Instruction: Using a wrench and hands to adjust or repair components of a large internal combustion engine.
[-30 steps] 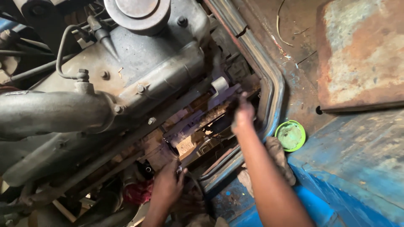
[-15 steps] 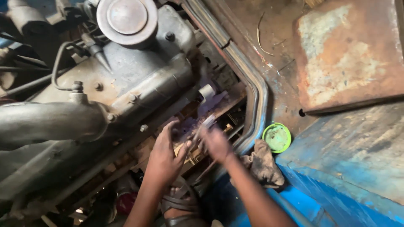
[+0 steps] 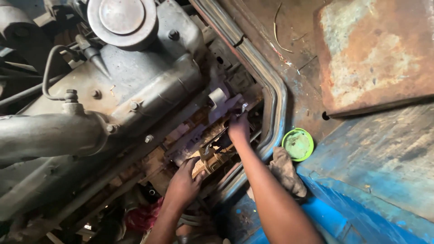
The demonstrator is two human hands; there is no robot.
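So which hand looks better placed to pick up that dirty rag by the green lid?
Probably the right hand. Its forearm passes just beside the rag, which lies next to the green lid. The left hand sits lower, down by the engine, farther from the rag.

Against the picture from 0.5 s ago, the right hand (image 3: 238,128) has moved up and away from the left: it was blurred just beside the left hand at the middle of the frame, and now reaches toward the upper centre, fingers at a small metal part (image 3: 243,107) beside the pale cylinder (image 3: 218,96). That is close to where it reached 1 s ago. The left hand (image 3: 184,183) has dropped toward the lower centre, off the purple-tinted bracket (image 3: 212,115), and now rests against the brownish fitting (image 3: 212,159) below it. The head camera has also shifted between pictures: the round engine cap (image 3: 122,20) now sits nearer the top edge.
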